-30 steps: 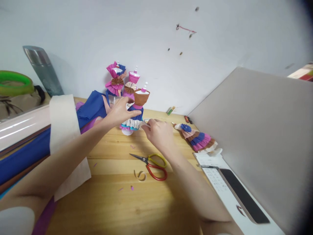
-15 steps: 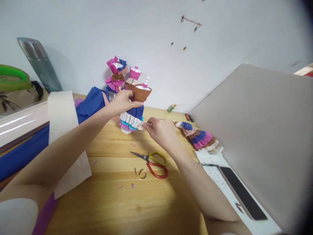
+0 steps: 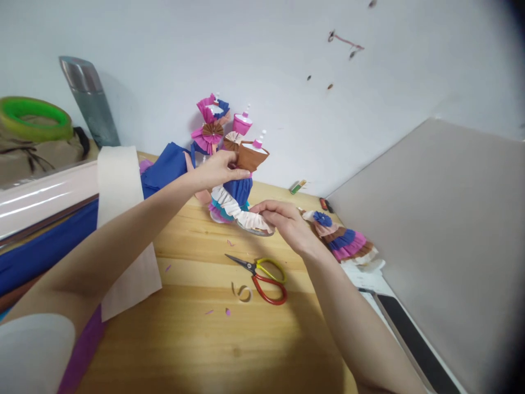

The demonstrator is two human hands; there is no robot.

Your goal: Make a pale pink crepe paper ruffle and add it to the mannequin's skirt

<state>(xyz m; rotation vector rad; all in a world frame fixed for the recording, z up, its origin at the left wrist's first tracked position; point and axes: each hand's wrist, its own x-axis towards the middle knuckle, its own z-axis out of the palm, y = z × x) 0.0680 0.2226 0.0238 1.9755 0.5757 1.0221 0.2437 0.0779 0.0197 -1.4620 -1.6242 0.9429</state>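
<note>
A small dress form wears a brown pleated-paper bodice (image 3: 251,157) and a tiered skirt with a blue layer (image 3: 239,190) over turquoise and pink ruffles. My left hand (image 3: 219,168) grips it at the waist, thumb in front; the other fingers are partly hidden behind it. Around the skirt's lower part runs a white ruffled paper strip (image 3: 253,221), its right end drawn away from the skirt. My right hand (image 3: 287,221) pinches that end between thumb and fingers. Below lie scissors (image 3: 249,266) with one yellow and one red handle, and a curled paper strip (image 3: 246,295).
Two decorated dress forms, one pink-topped (image 3: 241,125) and one ruffled (image 3: 210,137), stand by the wall. A finished ruffled dress (image 3: 342,239) lies at right near a grey panel (image 3: 443,202). Rolled papers (image 3: 45,210), a bottle (image 3: 95,106) and green tape (image 3: 36,130) are at left.
My right hand has pulled the white strip's end outward and slightly down, so more of it hangs off the skirt. The left hand keeps its grip. The whole view has shifted a little.
</note>
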